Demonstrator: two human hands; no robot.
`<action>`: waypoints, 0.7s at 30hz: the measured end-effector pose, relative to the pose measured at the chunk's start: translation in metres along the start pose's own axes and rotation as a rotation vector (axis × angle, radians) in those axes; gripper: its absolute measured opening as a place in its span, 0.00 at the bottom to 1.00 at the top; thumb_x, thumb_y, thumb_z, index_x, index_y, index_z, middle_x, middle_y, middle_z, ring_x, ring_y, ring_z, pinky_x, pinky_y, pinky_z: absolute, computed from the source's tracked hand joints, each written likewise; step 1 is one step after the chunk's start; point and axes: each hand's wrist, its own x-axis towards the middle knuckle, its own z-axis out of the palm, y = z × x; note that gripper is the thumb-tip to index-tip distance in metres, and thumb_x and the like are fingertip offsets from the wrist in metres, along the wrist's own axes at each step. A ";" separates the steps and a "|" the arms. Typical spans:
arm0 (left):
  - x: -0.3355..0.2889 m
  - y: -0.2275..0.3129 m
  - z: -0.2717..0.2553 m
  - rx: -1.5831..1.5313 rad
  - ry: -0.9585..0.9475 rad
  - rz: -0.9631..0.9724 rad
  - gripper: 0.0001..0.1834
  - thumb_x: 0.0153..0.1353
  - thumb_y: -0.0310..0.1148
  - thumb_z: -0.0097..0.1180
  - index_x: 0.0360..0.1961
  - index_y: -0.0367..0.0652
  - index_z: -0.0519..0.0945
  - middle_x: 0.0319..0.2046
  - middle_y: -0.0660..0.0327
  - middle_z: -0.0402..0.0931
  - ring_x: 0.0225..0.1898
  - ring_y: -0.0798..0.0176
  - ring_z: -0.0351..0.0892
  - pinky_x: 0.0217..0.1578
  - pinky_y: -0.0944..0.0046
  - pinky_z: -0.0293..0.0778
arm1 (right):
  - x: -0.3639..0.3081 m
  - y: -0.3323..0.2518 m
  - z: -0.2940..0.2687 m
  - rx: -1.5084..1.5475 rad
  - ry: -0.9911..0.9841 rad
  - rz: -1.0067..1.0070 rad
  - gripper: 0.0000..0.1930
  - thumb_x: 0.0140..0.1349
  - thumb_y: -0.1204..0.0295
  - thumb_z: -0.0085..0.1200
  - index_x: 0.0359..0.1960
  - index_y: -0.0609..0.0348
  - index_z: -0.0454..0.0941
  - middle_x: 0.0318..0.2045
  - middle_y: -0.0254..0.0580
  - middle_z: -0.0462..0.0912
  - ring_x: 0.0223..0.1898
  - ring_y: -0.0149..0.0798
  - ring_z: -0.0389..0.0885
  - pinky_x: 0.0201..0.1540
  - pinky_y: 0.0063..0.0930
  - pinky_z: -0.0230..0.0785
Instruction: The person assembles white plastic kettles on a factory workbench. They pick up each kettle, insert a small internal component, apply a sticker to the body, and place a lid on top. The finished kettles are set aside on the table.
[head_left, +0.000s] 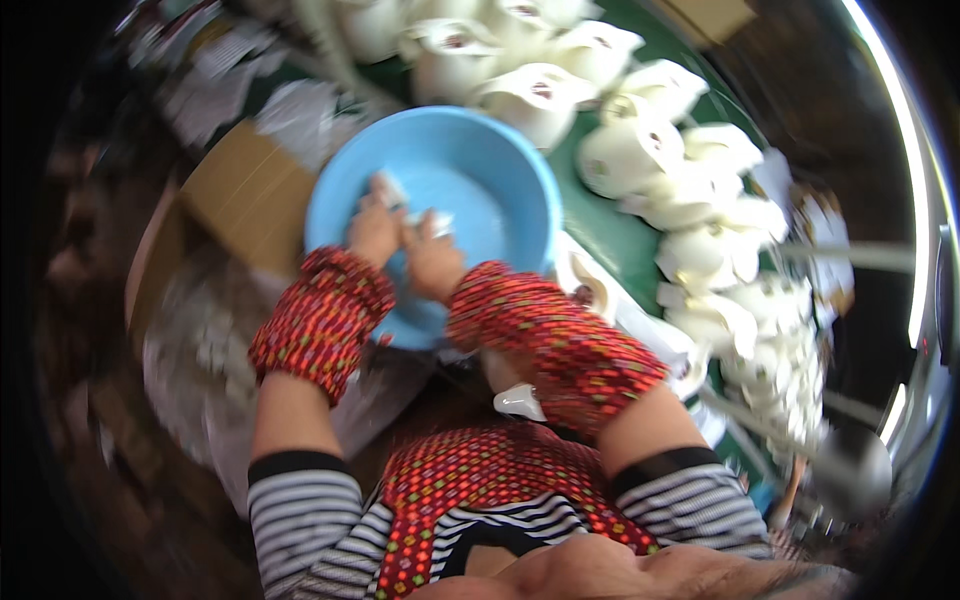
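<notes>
Both of my hands reach into a round light blue plastic basin (pixel 500 215). My left hand (pixel 375 230) is over the basin's left part, its fingers closed around a small white piece (pixel 393 190) that pokes out by the fingertips. Close beside it, nearly touching, my right hand (pixel 433 265) is closed on another small white piece (pixel 441 224). Blur and the fingers hide what kind of thing these pieces are, and whether they join. The basin's floor shows bare blue beyond my fingers.
Many white rounded plastic shells (pixel 540 100) crowd the green tabletop (pixel 610 235) behind and right of the basin. At left stands an open cardboard box (pixel 250 195) with a clear plastic bag (pixel 200 350) holding small pale parts. A grey rounded object (pixel 850 470) sits at lower right.
</notes>
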 end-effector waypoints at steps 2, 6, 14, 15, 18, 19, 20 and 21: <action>0.001 -0.008 -0.004 -0.005 -0.038 0.031 0.48 0.67 0.42 0.60 0.77 0.38 0.44 0.54 0.37 0.76 0.47 0.35 0.83 0.48 0.43 0.79 | -0.005 -0.014 0.016 -0.041 0.083 0.050 0.46 0.53 0.68 0.66 0.75 0.36 0.56 0.68 0.54 0.62 0.48 0.63 0.79 0.43 0.58 0.79; 0.017 0.008 -0.024 0.057 -0.111 0.177 0.47 0.64 0.39 0.63 0.75 0.34 0.48 0.43 0.37 0.82 0.45 0.36 0.84 0.46 0.44 0.80 | 0.001 0.003 0.031 0.017 0.186 -0.032 0.37 0.57 0.69 0.60 0.70 0.39 0.63 0.67 0.58 0.64 0.43 0.61 0.80 0.36 0.53 0.79; 0.024 0.026 -0.022 0.159 -0.104 0.234 0.48 0.63 0.46 0.66 0.72 0.38 0.50 0.45 0.39 0.82 0.43 0.35 0.85 0.44 0.44 0.81 | -0.001 0.023 0.046 0.038 0.254 -0.078 0.26 0.62 0.69 0.53 0.64 0.39 0.69 0.63 0.60 0.66 0.34 0.56 0.83 0.34 0.52 0.78; 0.023 0.025 -0.024 0.167 -0.121 0.231 0.47 0.63 0.46 0.65 0.73 0.39 0.50 0.44 0.38 0.82 0.43 0.35 0.85 0.44 0.44 0.81 | -0.004 0.022 0.040 0.014 0.249 -0.068 0.26 0.62 0.69 0.53 0.64 0.39 0.70 0.63 0.60 0.66 0.34 0.56 0.83 0.33 0.52 0.78; 0.023 0.028 -0.029 0.176 -0.184 0.251 0.47 0.63 0.45 0.65 0.73 0.40 0.50 0.43 0.38 0.82 0.43 0.36 0.85 0.43 0.44 0.81 | -0.018 0.036 0.026 -0.010 0.217 -0.052 0.24 0.63 0.69 0.53 0.63 0.38 0.71 0.63 0.59 0.67 0.35 0.56 0.84 0.33 0.51 0.79; 0.025 0.023 -0.029 0.174 -0.212 0.262 0.46 0.63 0.44 0.65 0.73 0.41 0.50 0.43 0.37 0.83 0.42 0.36 0.85 0.43 0.43 0.81 | -0.021 0.042 0.030 0.019 0.190 -0.070 0.23 0.64 0.69 0.52 0.62 0.39 0.71 0.62 0.60 0.67 0.36 0.57 0.84 0.34 0.52 0.79; 0.026 0.021 -0.028 0.170 -0.241 0.271 0.46 0.63 0.43 0.65 0.73 0.42 0.51 0.42 0.37 0.83 0.42 0.36 0.85 0.42 0.42 0.81 | -0.025 0.050 0.033 0.047 0.161 -0.088 0.22 0.65 0.70 0.51 0.62 0.40 0.72 0.62 0.60 0.67 0.37 0.58 0.84 0.36 0.52 0.80; 0.032 0.018 -0.022 0.132 -0.209 0.299 0.44 0.63 0.40 0.64 0.73 0.42 0.52 0.40 0.37 0.83 0.41 0.35 0.85 0.42 0.41 0.80 | -0.025 0.056 0.029 0.112 0.138 -0.049 0.21 0.66 0.70 0.49 0.62 0.41 0.72 0.61 0.61 0.68 0.38 0.60 0.84 0.38 0.54 0.80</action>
